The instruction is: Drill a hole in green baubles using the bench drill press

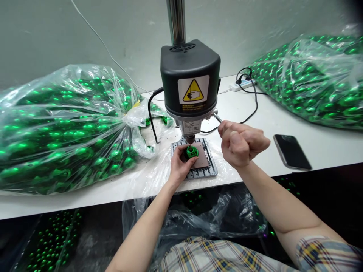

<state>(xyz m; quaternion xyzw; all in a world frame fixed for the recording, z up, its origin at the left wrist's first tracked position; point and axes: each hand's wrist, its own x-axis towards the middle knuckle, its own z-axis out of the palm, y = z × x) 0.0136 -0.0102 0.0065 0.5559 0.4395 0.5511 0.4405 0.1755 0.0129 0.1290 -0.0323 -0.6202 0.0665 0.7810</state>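
A black bench drill press (190,75) stands in the middle of the table, with a yellow warning label on its front. Under its bit, a shiny green round piece (193,151) rests on a brownish pad (202,158) over the grey slotted base (211,172). My left hand (180,163) pinches the green piece from its left and near side, thumb and fingers around its edge. To the right, my right hand (242,143) is closed in a fist around the drill press lever (217,117); its grip end is hidden in the fingers. Dark shavings lie scattered on the base.
Large clear bags of green shiny balls lie at left (62,132) and back right (317,83). A phone (292,152) lies at right. A power strip (242,85) with black cables sits behind. Clear plastic sheeting (193,217) hangs over the table's front edge.
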